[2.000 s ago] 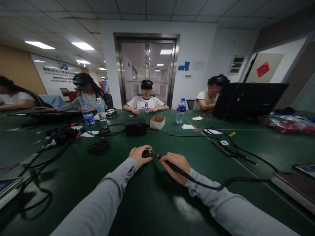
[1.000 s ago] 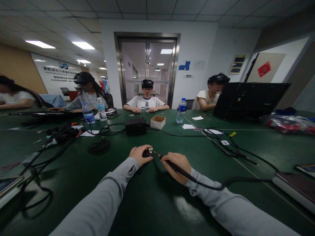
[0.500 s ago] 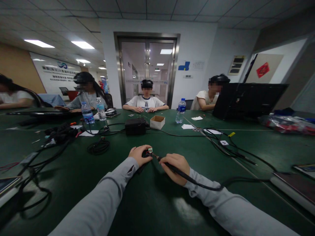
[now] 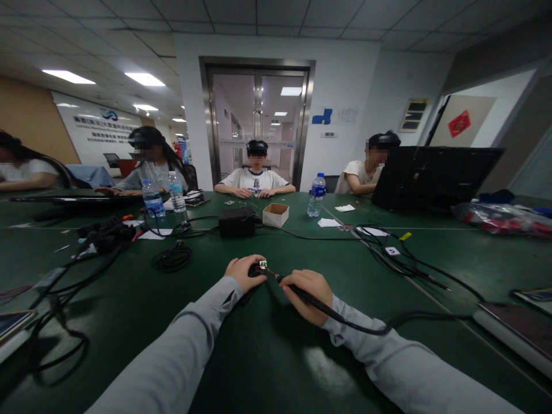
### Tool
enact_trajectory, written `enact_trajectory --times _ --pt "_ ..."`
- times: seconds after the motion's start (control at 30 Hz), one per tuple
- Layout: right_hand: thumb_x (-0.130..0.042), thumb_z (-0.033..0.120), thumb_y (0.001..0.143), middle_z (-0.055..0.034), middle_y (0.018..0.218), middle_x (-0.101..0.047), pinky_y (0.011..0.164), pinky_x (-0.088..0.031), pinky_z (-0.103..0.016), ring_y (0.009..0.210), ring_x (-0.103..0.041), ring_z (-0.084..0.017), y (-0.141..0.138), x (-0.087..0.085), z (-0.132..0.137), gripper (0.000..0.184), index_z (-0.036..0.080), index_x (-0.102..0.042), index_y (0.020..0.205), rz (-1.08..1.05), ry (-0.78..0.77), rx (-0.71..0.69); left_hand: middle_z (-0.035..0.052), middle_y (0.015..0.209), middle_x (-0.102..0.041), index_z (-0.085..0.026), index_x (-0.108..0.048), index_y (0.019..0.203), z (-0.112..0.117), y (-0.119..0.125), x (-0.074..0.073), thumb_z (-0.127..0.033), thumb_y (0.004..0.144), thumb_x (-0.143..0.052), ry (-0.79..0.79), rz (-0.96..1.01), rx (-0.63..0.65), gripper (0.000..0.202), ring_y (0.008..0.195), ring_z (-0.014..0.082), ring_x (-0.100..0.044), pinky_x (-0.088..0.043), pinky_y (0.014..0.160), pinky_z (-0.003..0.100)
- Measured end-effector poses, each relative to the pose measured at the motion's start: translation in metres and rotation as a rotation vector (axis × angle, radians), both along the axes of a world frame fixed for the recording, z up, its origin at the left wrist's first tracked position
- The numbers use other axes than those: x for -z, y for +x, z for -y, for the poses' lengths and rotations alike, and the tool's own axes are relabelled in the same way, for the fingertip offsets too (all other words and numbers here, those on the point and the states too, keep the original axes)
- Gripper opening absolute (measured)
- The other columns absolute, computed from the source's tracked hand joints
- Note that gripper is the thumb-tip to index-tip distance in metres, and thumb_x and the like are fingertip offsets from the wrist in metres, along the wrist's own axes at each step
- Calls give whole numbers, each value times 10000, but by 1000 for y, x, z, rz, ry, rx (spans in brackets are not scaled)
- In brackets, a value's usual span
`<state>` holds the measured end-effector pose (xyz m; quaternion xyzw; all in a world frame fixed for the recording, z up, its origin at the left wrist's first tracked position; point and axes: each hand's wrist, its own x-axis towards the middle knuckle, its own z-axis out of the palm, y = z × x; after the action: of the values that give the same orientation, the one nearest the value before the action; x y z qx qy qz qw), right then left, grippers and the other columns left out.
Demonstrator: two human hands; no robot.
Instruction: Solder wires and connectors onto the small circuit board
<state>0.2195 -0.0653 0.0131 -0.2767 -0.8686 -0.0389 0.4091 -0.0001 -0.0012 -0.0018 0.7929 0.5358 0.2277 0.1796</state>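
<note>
My left hand (image 4: pixel 244 272) is closed around a small dark piece with a bright greenish, board-like patch (image 4: pixel 263 265); its details are too small to make out. In my right hand (image 4: pixel 309 292) is a black soldering iron (image 4: pixel 302 293), gripped like a pen. The thin tip points left toward the bright patch, very near it; whether they touch I cannot tell. From the handle a thick black cable (image 4: pixel 375 330) runs over my right sleeve and off to the right. Both hands are low over the green table (image 4: pixel 267 356).
Beyond my hands stand a black power box (image 4: pixel 237 222), an open small carton (image 4: pixel 276 215) and a water bottle (image 4: pixel 317 195). A coiled cable (image 4: pixel 172 259) lies left, more cables (image 4: pixel 388 253) right. A large black monitor (image 4: pixel 435 175) stands far right. People sit opposite, one person (image 4: pixel 256 178) directly ahead.
</note>
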Motion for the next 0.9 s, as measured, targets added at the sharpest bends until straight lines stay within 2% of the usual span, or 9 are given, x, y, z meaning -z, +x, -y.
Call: enact_trajectory --times 0.73,0.83,0.9 --pt "-469 222 937 -23 737 -672 613 -442 -250 621 -613 -136 0 -4 2 157 207 -607 862 -35 -16 -1 -23 1248 -659 -327 -567 1182 1 1 -1 -390 736 -670 4 -12 -1 462 1234 237 -544 -319 1121 446" --pt "-476 231 941 -30 755 -678 617 -451 -252 632 -615 -140 1 -3 2 154 207 -613 875 -59 -22 8 -2 1244 -656 -310 -560 1194 -2 -6 0 -397 736 -665 20 -7 59 478 1218 238 -555 -371 1087 414" --pt "-479 228 942 -31 770 -680 628 -461 -252 650 -622 -143 2 -4 1 151 208 -616 883 -81 -40 3 20 1238 -654 -290 -554 1208 -2 -19 0 -398 736 -657 20 -7 119 495 1187 235 -576 -417 1048 371"
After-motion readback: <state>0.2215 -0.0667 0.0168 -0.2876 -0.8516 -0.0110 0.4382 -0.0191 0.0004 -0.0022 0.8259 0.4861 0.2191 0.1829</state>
